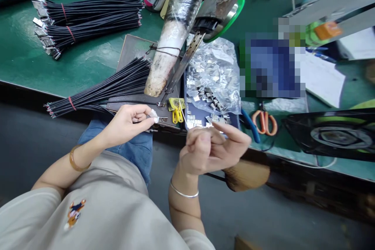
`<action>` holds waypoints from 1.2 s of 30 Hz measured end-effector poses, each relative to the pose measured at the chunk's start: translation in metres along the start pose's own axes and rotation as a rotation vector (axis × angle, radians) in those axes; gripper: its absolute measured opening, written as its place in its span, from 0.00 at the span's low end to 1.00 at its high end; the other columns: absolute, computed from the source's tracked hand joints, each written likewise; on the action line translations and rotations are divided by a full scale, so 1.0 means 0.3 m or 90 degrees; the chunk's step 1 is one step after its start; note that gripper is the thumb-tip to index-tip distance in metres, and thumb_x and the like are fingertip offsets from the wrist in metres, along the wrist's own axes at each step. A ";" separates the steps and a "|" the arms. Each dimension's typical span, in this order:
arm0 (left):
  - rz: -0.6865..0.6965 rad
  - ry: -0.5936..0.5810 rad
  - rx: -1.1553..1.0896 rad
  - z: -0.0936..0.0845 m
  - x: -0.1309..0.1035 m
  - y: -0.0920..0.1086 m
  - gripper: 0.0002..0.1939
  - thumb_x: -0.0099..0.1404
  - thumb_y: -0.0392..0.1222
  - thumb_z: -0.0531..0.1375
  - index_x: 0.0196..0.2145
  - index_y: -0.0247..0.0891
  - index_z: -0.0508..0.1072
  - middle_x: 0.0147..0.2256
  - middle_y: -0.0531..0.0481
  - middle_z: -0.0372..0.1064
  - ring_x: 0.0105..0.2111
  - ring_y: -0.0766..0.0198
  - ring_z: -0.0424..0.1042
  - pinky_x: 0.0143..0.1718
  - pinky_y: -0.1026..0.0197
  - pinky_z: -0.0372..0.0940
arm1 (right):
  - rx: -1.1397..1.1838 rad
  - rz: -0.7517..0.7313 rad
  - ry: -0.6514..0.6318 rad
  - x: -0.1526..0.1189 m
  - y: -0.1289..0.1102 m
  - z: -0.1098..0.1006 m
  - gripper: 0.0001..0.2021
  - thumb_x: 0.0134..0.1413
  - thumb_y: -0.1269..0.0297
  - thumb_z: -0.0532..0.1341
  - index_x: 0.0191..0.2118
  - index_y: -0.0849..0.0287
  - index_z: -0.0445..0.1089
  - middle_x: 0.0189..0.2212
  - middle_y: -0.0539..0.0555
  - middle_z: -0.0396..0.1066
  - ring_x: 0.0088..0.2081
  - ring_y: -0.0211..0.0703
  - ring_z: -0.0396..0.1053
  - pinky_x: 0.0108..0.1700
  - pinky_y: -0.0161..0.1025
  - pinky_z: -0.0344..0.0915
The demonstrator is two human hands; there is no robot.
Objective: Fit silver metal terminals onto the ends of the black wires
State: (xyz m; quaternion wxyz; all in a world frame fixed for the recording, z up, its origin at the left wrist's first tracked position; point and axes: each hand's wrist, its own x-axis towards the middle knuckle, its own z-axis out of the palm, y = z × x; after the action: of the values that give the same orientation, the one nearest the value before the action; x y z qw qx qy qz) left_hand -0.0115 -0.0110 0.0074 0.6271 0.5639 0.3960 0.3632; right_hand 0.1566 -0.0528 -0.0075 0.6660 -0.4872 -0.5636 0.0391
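Note:
My left hand (131, 121) is closed in a pinch on a small metal connector (162, 118) at the edge of the dark board (124, 52). A whitish wrap covers one of its fingertips. My right hand (213, 146), slightly blurred, is raised before the blue tray (234, 122), thumb and fingers pressed together and one finger stretched out. A thin pale stick (182, 110) rises from its pinch; its lower end is hidden. Beside the left hand sit yellow clips (177, 114) on a yellow-green pad. A tied bundle of black cables (108, 86) lies across the board.
A wrapped duct (171, 43) and a metal arm (187, 60) hang over the board. Loose metal connectors (208, 97) and a plastic bag (219, 60) fill the tray. Orange-handled scissors (264, 122), blue-handled pliers (250, 125) and a fan (336, 134) lie right. More cable bundles (96, 11) lie back left.

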 end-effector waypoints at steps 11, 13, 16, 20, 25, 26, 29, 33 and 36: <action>-0.011 0.061 -0.022 0.015 0.024 -0.009 0.10 0.61 0.45 0.62 0.30 0.34 0.72 0.21 0.57 0.56 0.21 0.73 0.53 0.23 0.68 0.51 | -0.125 -0.063 -0.180 -0.032 0.028 0.038 0.06 0.58 0.74 0.64 0.37 0.55 0.70 0.40 0.54 0.82 0.41 0.43 0.81 0.40 0.37 0.79; -0.006 0.090 -0.026 0.021 0.030 -0.014 0.10 0.60 0.45 0.63 0.31 0.34 0.72 0.21 0.57 0.58 0.22 0.72 0.55 0.23 0.68 0.52 | -0.126 -0.062 -0.170 -0.027 0.024 0.048 0.06 0.58 0.74 0.64 0.36 0.55 0.69 0.40 0.54 0.82 0.40 0.43 0.81 0.41 0.38 0.79; -0.010 0.121 -0.027 0.032 0.036 -0.016 0.10 0.60 0.45 0.64 0.32 0.34 0.72 0.20 0.57 0.58 0.21 0.72 0.56 0.24 0.68 0.53 | -0.126 -0.039 -0.177 -0.021 0.019 0.058 0.06 0.58 0.74 0.63 0.36 0.55 0.69 0.42 0.54 0.82 0.39 0.43 0.82 0.39 0.38 0.79; -0.015 0.150 -0.020 0.040 0.038 -0.013 0.10 0.60 0.45 0.64 0.31 0.35 0.72 0.20 0.57 0.59 0.20 0.72 0.56 0.24 0.68 0.54 | -0.125 -0.018 -0.179 -0.015 0.022 0.062 0.05 0.59 0.73 0.64 0.36 0.56 0.70 0.42 0.54 0.82 0.39 0.43 0.82 0.36 0.36 0.79; -0.006 0.168 -0.012 0.045 0.035 0.002 0.10 0.61 0.45 0.63 0.30 0.35 0.72 0.20 0.57 0.59 0.21 0.72 0.56 0.24 0.67 0.55 | -0.114 -0.020 -0.172 -0.005 0.029 0.070 0.06 0.57 0.74 0.65 0.37 0.56 0.72 0.42 0.54 0.82 0.40 0.43 0.82 0.37 0.36 0.79; -0.005 0.170 -0.010 0.046 0.034 0.006 0.10 0.61 0.45 0.63 0.30 0.34 0.72 0.20 0.57 0.59 0.21 0.72 0.56 0.24 0.67 0.54 | -0.110 -0.024 -0.171 -0.003 0.027 0.071 0.06 0.57 0.74 0.66 0.37 0.56 0.72 0.42 0.54 0.82 0.41 0.44 0.82 0.38 0.36 0.80; -0.004 0.167 -0.009 0.047 0.034 0.015 0.09 0.61 0.44 0.62 0.30 0.34 0.72 0.20 0.57 0.57 0.21 0.72 0.55 0.24 0.67 0.53 | -0.102 -0.028 -0.170 0.004 0.017 0.074 0.07 0.56 0.75 0.66 0.36 0.56 0.73 0.41 0.53 0.82 0.42 0.45 0.82 0.39 0.37 0.80; -0.010 0.161 -0.014 0.045 0.033 0.018 0.08 0.60 0.43 0.61 0.31 0.34 0.71 0.19 0.58 0.55 0.21 0.72 0.54 0.24 0.67 0.52 | -0.078 -0.005 -0.183 0.007 0.003 0.064 0.07 0.56 0.76 0.65 0.34 0.56 0.70 0.44 0.54 0.82 0.39 0.44 0.82 0.39 0.37 0.80; -0.020 0.158 0.000 0.045 0.031 0.014 0.08 0.59 0.42 0.61 0.30 0.35 0.70 0.19 0.60 0.51 0.20 0.73 0.50 0.23 0.67 0.49 | -0.084 0.004 -0.215 0.006 -0.001 0.052 0.07 0.56 0.75 0.65 0.33 0.56 0.68 0.45 0.55 0.82 0.37 0.43 0.82 0.38 0.36 0.80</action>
State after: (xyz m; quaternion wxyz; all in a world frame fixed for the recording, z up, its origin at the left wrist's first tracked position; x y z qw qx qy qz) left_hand 0.0046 -0.0077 0.0115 0.5791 0.5083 0.4791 0.4204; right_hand 0.1449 -0.0423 -0.0077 0.5283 -0.5179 -0.6674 0.0852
